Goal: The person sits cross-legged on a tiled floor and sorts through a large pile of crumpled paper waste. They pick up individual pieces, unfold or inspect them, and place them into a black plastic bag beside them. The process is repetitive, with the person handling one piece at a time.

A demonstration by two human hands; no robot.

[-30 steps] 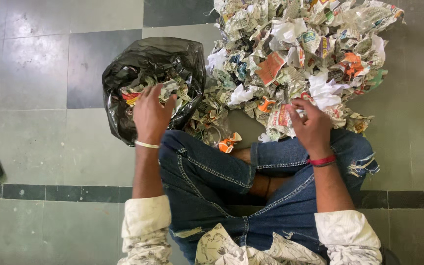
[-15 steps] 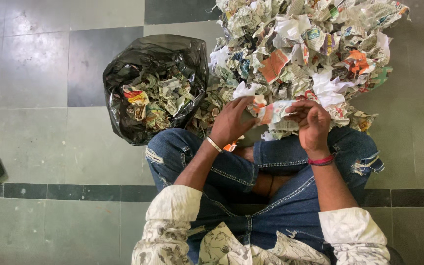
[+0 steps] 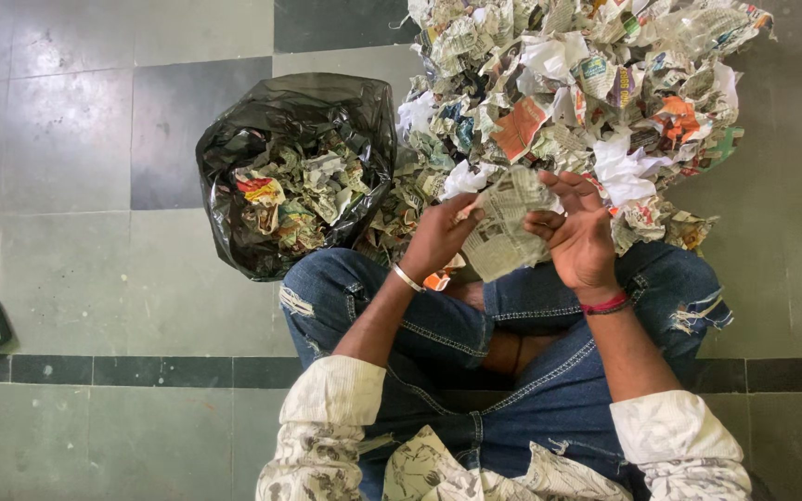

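Open tiled floor point(image 3: 76, 139) across left of frame; black bag point(image 3: 299, 111) and paper heap point(image 3: 587, 83) crowding upper centre and right, raised knees point(image 3: 345, 288) blocking below.

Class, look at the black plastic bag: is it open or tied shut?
Open: the black plastic bag gapes, with crumpled newspaper pieces visible inside.
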